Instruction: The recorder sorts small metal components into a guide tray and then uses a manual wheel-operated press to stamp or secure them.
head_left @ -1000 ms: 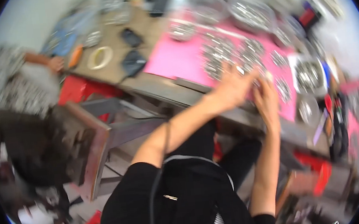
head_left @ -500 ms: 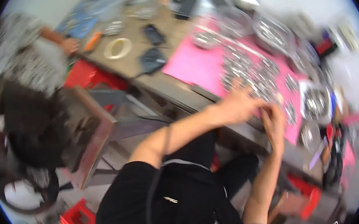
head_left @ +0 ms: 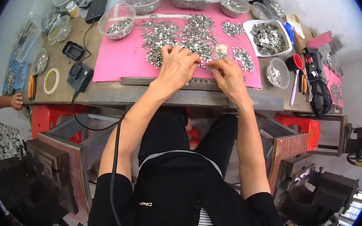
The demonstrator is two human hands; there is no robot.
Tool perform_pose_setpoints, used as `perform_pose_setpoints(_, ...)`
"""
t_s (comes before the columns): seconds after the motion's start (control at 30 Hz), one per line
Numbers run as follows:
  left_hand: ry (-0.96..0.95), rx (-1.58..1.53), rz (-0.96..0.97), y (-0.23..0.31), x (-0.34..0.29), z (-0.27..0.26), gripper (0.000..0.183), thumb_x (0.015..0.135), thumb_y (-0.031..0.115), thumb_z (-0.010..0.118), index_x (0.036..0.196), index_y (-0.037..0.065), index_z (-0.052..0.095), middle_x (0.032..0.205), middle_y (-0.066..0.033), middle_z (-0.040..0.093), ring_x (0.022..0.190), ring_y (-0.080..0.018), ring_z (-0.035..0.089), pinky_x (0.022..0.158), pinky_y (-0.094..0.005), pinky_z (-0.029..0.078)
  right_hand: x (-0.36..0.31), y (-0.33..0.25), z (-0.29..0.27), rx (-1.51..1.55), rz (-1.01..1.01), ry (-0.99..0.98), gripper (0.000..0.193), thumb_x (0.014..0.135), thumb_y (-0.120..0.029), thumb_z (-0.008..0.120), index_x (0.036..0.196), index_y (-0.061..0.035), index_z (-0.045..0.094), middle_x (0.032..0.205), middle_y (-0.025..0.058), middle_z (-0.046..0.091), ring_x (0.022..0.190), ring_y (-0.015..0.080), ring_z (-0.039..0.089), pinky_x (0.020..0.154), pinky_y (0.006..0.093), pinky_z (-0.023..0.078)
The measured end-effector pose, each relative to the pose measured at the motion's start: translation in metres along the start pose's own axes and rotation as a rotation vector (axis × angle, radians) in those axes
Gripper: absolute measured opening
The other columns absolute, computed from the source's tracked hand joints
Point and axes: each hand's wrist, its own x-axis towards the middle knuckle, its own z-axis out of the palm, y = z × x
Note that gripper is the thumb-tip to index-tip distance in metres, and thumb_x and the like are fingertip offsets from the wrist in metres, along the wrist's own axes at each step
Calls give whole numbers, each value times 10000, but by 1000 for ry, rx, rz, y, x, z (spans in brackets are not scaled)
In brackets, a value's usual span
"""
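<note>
Heaps of small silvery metal pieces (head_left: 199,32) lie on a pink mat (head_left: 117,61) in front of me. My left hand (head_left: 177,65) is over the near side of the heaps, fingers bent, thumb and forefinger pinched together. Just right of it, my right hand (head_left: 228,75) also pinches with thumb and forefinger. The fingertips of both hands are a small gap apart; anything between them is too small to make out. Below them a long dark metal bar (head_left: 143,80) runs along the table's front edge. Beside my right hand lies a smaller pile of pieces (head_left: 243,60).
A white square bowl (head_left: 288,37) and a clear round tub (head_left: 282,72) of pieces stand at right. More clear tubs (head_left: 115,14) line the back. A black charger (head_left: 80,76), its cord, and a tape roll (head_left: 57,80) sit left. Another person's hand (head_left: 16,101) rests at the far-left table edge.
The view has levelled from a tilted, blurred one, shifting the whole scene. My hands, which met at the fingertips, are now slightly apart over the near edge of the heaps.
</note>
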Motion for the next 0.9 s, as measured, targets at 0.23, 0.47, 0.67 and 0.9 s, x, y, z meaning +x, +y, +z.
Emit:
perform_pose_setpoints(0.23,-65,23,-3,-1,7,-9,77,885,241,735,929,178,746,855,2,665,930,-219,574,1014,-490,299,6,-1,5,33,-17,-49,136,840,-61,738,971,-24,732,864,151,673,748,332,672,680,428,526)
perform_pose_setpoints(0.47,60,-30,63,17,0,-12,94,855,184,747,921,129,709,858,-5,652,930,-213,601,1010,-477,322,10,2,6,6,5,-83,118,843,-40,741,949,7,714,840,144,663,740,273,666,667,369,516)
perform_pose_setpoints(0.67,71,-164,80,40,-14,-5,126,828,149,761,920,108,687,886,-24,626,923,-218,606,987,-441,357,7,9,7,-14,-15,-65,97,850,-55,719,916,4,680,848,169,664,755,341,676,679,437,525)
perform_pose_setpoints(0.9,104,-210,88,37,-20,2,126,849,149,749,948,99,689,891,-33,644,894,-230,612,992,-439,372,-21,-5,-10,156,78,6,86,874,-38,700,897,13,635,844,144,634,795,319,623,727,410,482)
